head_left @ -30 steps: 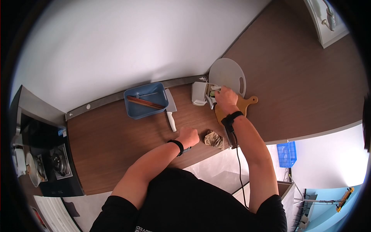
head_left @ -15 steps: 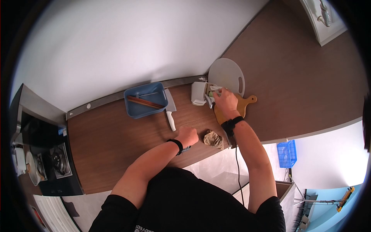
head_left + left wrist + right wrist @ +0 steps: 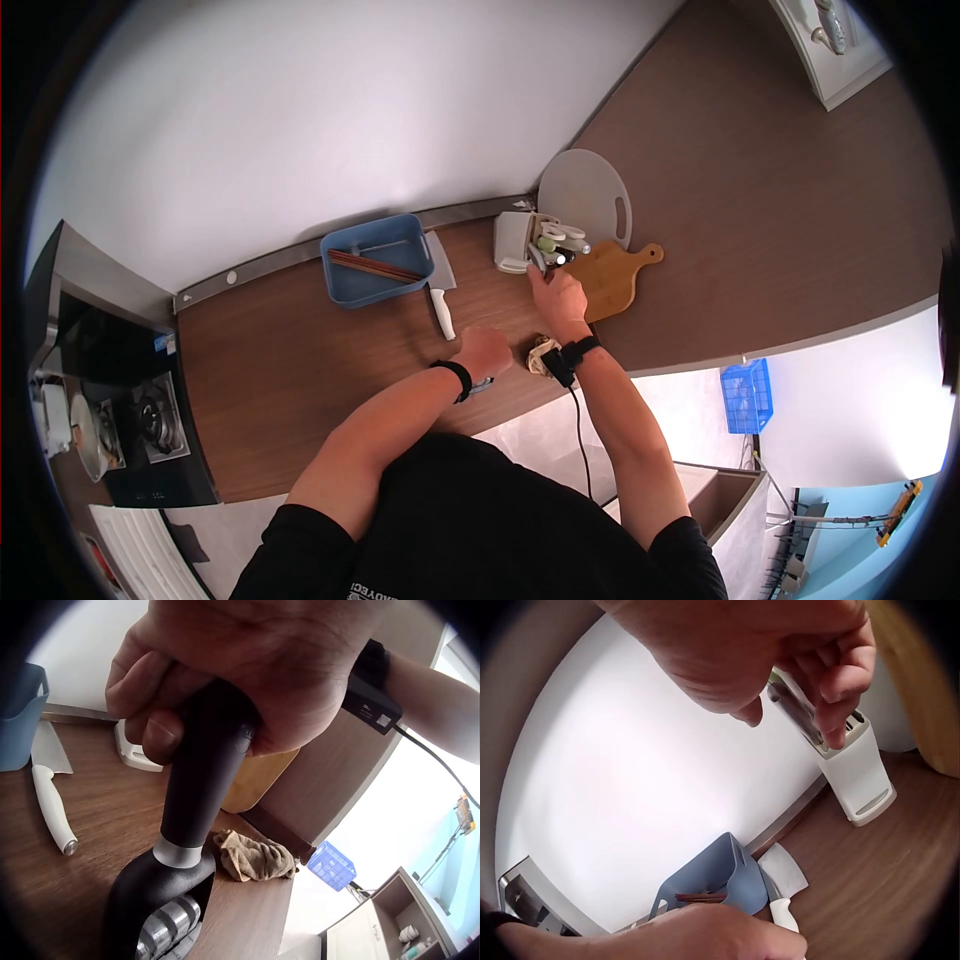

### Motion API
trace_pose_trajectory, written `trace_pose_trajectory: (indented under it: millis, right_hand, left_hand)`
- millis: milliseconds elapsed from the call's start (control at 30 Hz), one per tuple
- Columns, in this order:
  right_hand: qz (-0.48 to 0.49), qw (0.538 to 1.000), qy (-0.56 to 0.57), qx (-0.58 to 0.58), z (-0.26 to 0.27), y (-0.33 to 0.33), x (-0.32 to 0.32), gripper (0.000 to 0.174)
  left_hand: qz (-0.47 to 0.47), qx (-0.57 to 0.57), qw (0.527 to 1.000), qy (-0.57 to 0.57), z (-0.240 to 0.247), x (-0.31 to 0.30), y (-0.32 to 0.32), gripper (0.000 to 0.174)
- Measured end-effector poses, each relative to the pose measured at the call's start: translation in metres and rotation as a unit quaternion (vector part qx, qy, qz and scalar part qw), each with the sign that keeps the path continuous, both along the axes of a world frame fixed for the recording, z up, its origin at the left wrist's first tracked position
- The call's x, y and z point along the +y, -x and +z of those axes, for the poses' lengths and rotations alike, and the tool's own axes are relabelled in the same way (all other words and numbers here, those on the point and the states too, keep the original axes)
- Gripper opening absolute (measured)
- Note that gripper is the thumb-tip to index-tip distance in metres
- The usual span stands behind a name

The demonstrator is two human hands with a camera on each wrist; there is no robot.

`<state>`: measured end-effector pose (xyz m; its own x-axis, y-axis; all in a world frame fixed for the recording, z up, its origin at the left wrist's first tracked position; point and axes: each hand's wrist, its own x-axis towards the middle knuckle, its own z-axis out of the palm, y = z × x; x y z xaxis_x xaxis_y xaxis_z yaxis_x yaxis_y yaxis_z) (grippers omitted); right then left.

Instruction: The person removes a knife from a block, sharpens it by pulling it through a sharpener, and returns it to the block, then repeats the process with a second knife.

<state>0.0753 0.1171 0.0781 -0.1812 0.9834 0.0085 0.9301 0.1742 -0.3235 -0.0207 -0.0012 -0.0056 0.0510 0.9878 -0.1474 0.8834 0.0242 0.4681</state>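
My left hand grips the black handle of a knife sharpener whose slotted metal wheels point down at the counter. My right hand is at the near side of the white knife block, thumb and fingers apart around a silver-grey utensil handle with a visible gap at the thumb. White scissor handles and other handles stick up from the block. Between the blue bin and my left hand lies a cleaver with a white handle.
A blue bin with brown chopsticks stands against the wall. A crumpled brown cloth lies by the counter's front edge. Wooden board and grey round board are behind the block. A gas stove is at far left.
My right hand has drawn back from over the handles to the near side of the knife block, uncovering the scissors and other handles. My left hand has stayed in place.
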Motion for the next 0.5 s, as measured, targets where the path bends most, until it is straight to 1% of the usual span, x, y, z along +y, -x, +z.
trace_pose_trajectory:
  millis: [33,133,233,300,467,500]
  right_hand:
    - [-0.013,1.000,0.011,0.010,-0.002,0.004,0.004,0.054]
    - [-0.027,1.000,0.011,0.005,-0.009,0.011,0.017,0.054]
    - [-0.036,0.999,-0.011,0.020,-0.019,0.013,0.023,0.052]
    - [-0.030,0.999,-0.014,0.010,-0.021,0.012,0.025,0.051]
    - [-0.004,0.999,-0.030,-0.011,-0.015,0.011,0.019,0.049]
    - [0.007,0.999,-0.045,-0.022,-0.010,0.011,0.016,0.046]
  left_hand:
    - [0.002,0.003,1.000,0.008,0.002,0.000,0.000,0.029]
    - [0.002,0.011,1.000,0.019,0.004,-0.002,-0.002,0.028]
    - [-0.004,0.013,0.999,0.034,0.007,0.000,-0.001,0.027]
    - [-0.008,0.010,0.999,0.049,0.006,0.000,-0.001,0.027]
    - [0.006,0.006,1.000,0.016,0.004,-0.002,-0.001,0.026]
    - [0.004,0.004,1.000,0.016,0.004,-0.002,-0.001,0.026]
